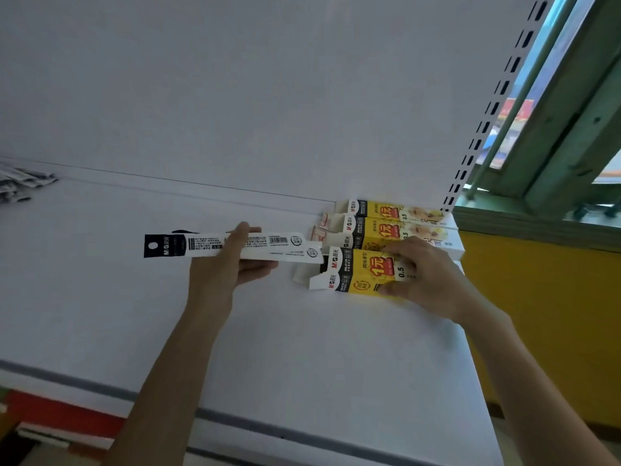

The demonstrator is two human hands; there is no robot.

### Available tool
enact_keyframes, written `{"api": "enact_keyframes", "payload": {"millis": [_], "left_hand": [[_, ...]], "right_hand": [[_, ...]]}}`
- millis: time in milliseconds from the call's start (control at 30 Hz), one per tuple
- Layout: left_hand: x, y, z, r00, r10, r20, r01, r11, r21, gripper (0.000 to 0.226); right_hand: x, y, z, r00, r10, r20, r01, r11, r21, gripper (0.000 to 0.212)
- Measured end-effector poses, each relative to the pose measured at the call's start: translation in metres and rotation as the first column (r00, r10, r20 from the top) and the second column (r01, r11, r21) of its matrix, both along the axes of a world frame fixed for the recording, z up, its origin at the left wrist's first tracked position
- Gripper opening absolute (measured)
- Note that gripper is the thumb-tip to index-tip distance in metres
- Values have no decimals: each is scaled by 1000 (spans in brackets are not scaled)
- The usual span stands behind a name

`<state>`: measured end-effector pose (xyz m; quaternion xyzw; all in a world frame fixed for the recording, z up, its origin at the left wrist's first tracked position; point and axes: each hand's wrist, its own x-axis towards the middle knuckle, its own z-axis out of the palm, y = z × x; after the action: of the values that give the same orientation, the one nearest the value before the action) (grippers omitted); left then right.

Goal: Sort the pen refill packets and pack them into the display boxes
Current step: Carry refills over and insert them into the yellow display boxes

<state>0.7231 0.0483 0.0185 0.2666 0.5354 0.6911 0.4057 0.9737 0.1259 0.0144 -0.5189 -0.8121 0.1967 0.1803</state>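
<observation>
Refill packets [232, 246]: pinched flat in your left hand [223, 260], pointing at the display box [361, 271] just right of it. Your right hand [423, 274] clamps that box on the shelf [302, 348].

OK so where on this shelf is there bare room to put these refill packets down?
Bare shelf runs wide between the loose packet pile at far left and the left hand, and along the front edge below both arms. The right rear corner is crowded: yellow display boxes lie packed together, the right hand on the nearest.
</observation>
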Motion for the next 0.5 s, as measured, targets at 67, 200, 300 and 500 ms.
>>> {"api": "enact_keyframes", "payload": {"millis": [67, 200, 300, 500], "left_hand": [[7, 0, 0, 1000, 4, -23, -3, 1000, 12, 18], [12, -1, -1, 999, -47, 5, 47, 998, 43, 14], [11, -3, -2, 996, -89, 11, 88, 993, 72, 17], [9, -8, 5, 996, -80, 29, 76, 990, 118, 32]], "right_hand": [[1, 0, -1, 1000, 8, 4, -8, 1000, 12, 66], [5, -4, 0, 997, 37, -61, -35, 998, 44, 65], [8, -6, 2, 990, 54, -133, -48, 998, 47, 64], [11, -7, 4, 972, 58, -230, -58, 998, 3, 63]]}}
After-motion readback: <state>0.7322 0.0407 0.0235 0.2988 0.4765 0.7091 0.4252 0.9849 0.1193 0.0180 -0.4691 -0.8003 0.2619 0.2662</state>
